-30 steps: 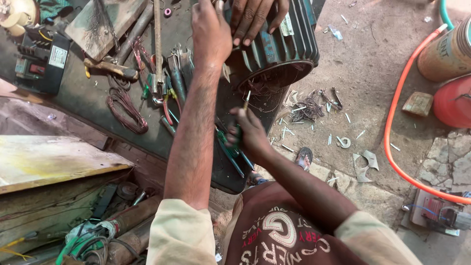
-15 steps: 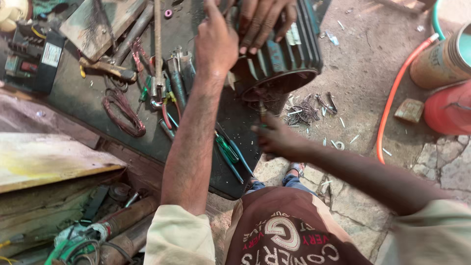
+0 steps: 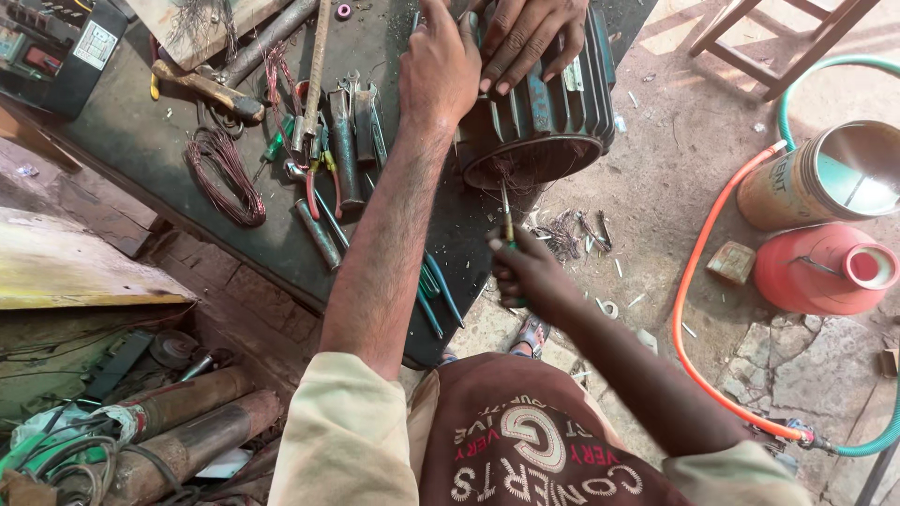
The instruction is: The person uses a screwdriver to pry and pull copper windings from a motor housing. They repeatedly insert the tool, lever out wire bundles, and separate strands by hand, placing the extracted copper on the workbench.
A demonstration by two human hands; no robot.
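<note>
A dark ribbed motor housing (image 3: 548, 117) lies at the edge of a dark workbench (image 3: 169, 155), its open end facing me with copper wires hanging out. My left hand (image 3: 439, 66) rests flat on its top left side. My right hand (image 3: 527, 272) is closed around a thin screwdriver (image 3: 506, 214) whose tip points up at the housing's open end. Another person's hand (image 3: 525, 33) presses on the housing from the far side.
Pliers, spanners and screwdrivers (image 3: 337, 141) lie on the bench beside a copper wire coil (image 3: 225, 178) and a hammer (image 3: 202, 86). An orange hose (image 3: 698, 281), a metal can (image 3: 825, 178) and a red funnel (image 3: 825, 267) sit on the floor at right. Pipes (image 3: 178, 422) lie lower left.
My right hand swung out to the right away from the housing, then came back with the screwdriver pointing at its open end. The view shifted slightly; my left hand stayed on the housing.
</note>
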